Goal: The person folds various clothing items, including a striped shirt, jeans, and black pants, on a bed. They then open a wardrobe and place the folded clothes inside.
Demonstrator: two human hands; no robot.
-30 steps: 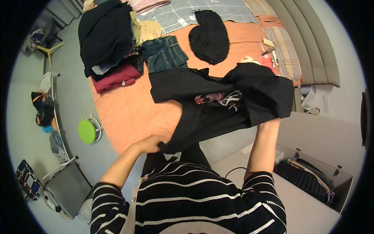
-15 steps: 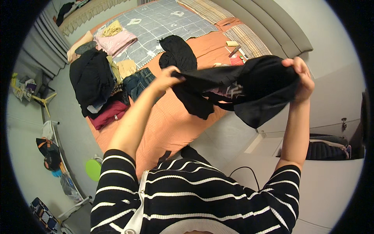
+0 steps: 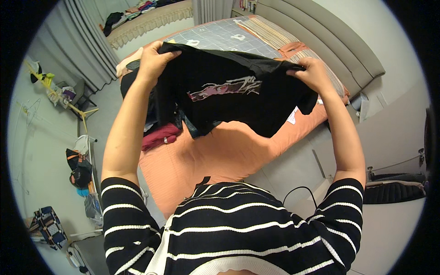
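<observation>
A black T-shirt [image 3: 224, 105] with a pink and white print hangs spread out in the air above the bed. Its upper left edge is pinched in my left hand [image 3: 156, 63]. My right hand [image 3: 312, 75] grips the opposite upper edge. The cloth drapes between the two hands, its lower border hanging loose over the orange bedspread [image 3: 211, 158]. Behind the shirt, a stack of folded clothes shows only in part, with a dark red garment [image 3: 161, 136] low in it and dark blue jeans [image 3: 190, 127] beside it.
A grey padded headboard [image 3: 330, 41] stands at the far right. Below it on the right, dark items fill an open cabinet space [image 3: 394, 188]. To the left are a yellow-legged rack [image 3: 82, 114] and hanging bags [image 3: 80, 169]. More clothes lie on the window ledge [image 3: 146, 23].
The T-shirt, bunched and twisted before, is now stretched open with its print showing. Both hands have moved left, the left one also upward. The view has shifted too.
</observation>
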